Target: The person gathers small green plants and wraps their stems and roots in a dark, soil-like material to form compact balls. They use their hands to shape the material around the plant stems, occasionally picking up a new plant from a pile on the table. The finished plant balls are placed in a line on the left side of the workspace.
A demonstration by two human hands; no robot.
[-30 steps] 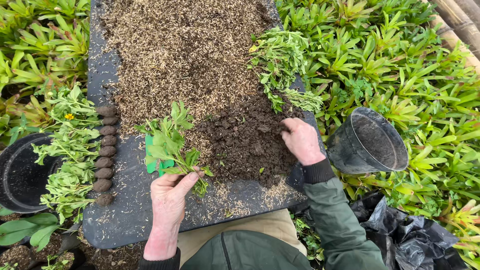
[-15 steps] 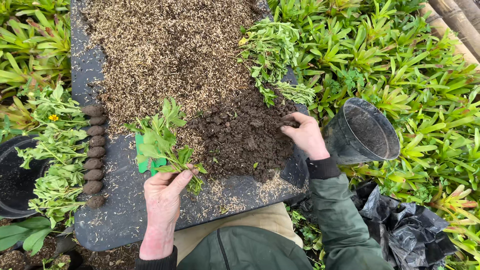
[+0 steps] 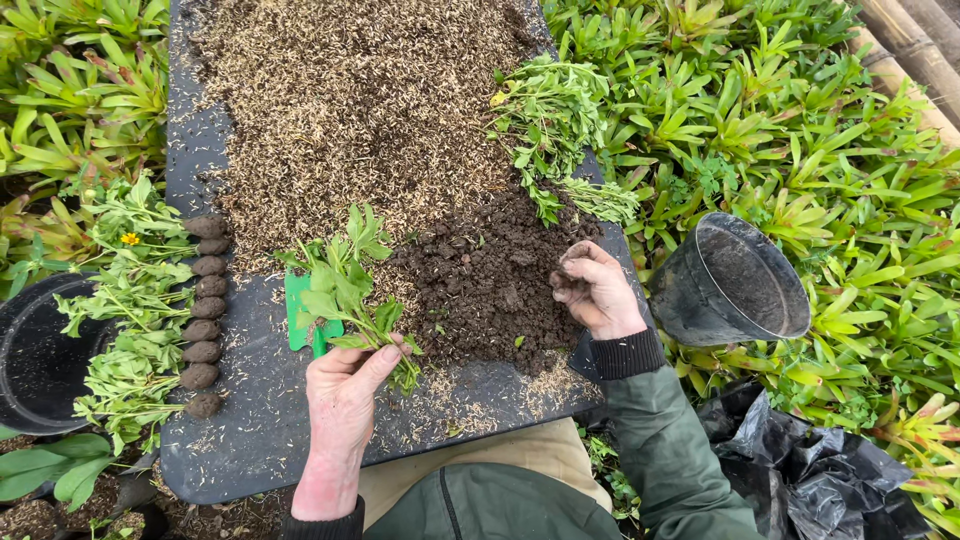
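My left hand (image 3: 345,400) pinches the stem of a leafy green cutting (image 3: 345,280) and holds it over the dark board (image 3: 250,440). A green trowel (image 3: 298,322) lies flat under the cutting. My right hand (image 3: 597,290) is cupped, fingers curled around a clump of dark soil at the right edge of the soil heap (image 3: 485,280). Beyond the heap, a wide layer of pale husks (image 3: 350,110) covers the board. More loose cuttings (image 3: 555,125) lie at the board's right side.
A row of round soil balls (image 3: 203,315) with planted cuttings (image 3: 125,300) lines the board's left edge. An empty black pot (image 3: 735,285) tilts among green plants on the right. Another black pot (image 3: 35,345) sits on the left. Black plastic bags (image 3: 810,475) lie lower right.
My right hand has drawn back from the soil heap's far side toward its right edge and curled around soil. The left hand with the cutting has hardly moved.
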